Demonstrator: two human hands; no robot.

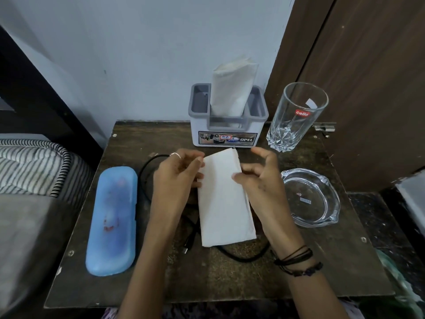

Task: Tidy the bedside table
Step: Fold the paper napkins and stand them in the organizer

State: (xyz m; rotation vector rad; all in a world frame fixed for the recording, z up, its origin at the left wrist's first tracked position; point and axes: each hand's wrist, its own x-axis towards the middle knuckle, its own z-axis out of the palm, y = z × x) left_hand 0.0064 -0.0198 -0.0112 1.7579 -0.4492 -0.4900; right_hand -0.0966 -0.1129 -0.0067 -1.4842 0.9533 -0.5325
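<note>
A folded white tissue (224,203) is held above the middle of the dark bedside table (322,261). My left hand (177,176) pinches its upper left edge. My right hand (259,180) grips its right edge with thumb and fingers, other fingers spread. Behind them stands a grey and white holder (227,132) with more white tissues (232,88) upright in it. A black cable (147,166) loops on the table under my hands, partly hidden. A blue case (112,219) lies lengthwise at the left.
A tall clear drinking glass (294,116) stands at the back right, with a clear glass ashtray (310,196) in front of it. A striped pillow (32,166) and bed lie to the left. A brown wooden door (368,77) rises behind on the right.
</note>
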